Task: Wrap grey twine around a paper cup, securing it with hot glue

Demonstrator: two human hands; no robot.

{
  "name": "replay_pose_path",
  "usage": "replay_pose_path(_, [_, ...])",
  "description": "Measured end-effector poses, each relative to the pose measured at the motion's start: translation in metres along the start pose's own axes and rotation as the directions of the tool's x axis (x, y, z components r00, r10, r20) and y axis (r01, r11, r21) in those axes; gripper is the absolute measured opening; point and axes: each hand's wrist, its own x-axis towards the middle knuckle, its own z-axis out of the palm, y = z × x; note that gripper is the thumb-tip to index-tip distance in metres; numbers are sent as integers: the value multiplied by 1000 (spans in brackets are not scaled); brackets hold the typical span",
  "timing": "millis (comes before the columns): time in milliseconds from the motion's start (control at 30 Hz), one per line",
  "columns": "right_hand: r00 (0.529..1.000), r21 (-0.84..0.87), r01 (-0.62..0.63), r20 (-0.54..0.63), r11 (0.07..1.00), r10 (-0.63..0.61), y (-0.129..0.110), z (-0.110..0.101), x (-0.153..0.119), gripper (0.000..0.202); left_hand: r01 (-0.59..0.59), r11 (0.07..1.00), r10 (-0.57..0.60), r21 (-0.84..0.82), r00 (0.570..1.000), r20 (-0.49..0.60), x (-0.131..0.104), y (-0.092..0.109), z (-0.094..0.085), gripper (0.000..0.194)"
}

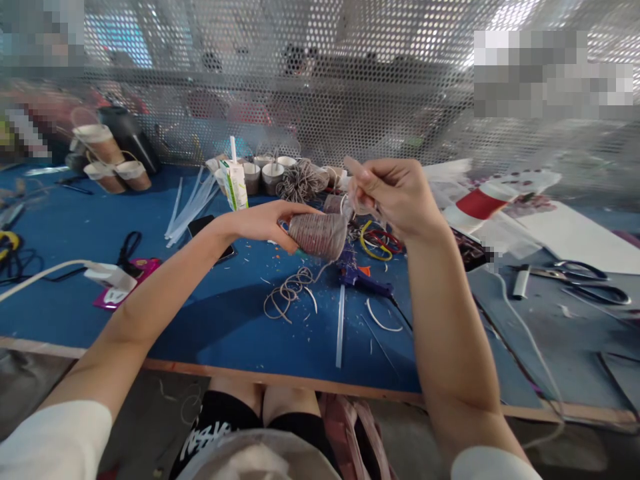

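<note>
My left hand (267, 223) is wrapped around a cup (320, 235) wound with brownish cord, holding it on its side above the table. Close to the cup's right end, my right hand (393, 193) is raised with fingers pinched together. Something pale and thin shows at those fingertips, too blurred to name. From beneath the cup, loose cord (290, 293) trails in loops on the blue tabletop. A blue glue gun (370, 281) lies below my hands, with a clear glue stick (341, 327) near it.
Cord-wrapped cups (273, 179) and a cord bundle (303, 180) stand at the back beside a drink carton (234, 185). Glue sticks (187, 210) and a phone (203, 227) lie left. Scissors (575, 275) lie right. A perforated metal screen (320, 87) rises behind.
</note>
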Motion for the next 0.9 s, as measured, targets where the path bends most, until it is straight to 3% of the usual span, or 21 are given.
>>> replay_pose_path(333, [999,24,37,8,999,-37,-20,7,-4,48,-55,999,55,-3,998,38,7,-12,-3,68])
replay_pose_path(533, [998,-1,54,14,999,-54,-26,11,-5,49,3,1000,-3,5,998,60,7,-9,-1,72])
replay_pose_path(900, [999,-57,-8,39,998,11,-5,8,1,50,35,999,-35,-1,999,23,1,9,9,72])
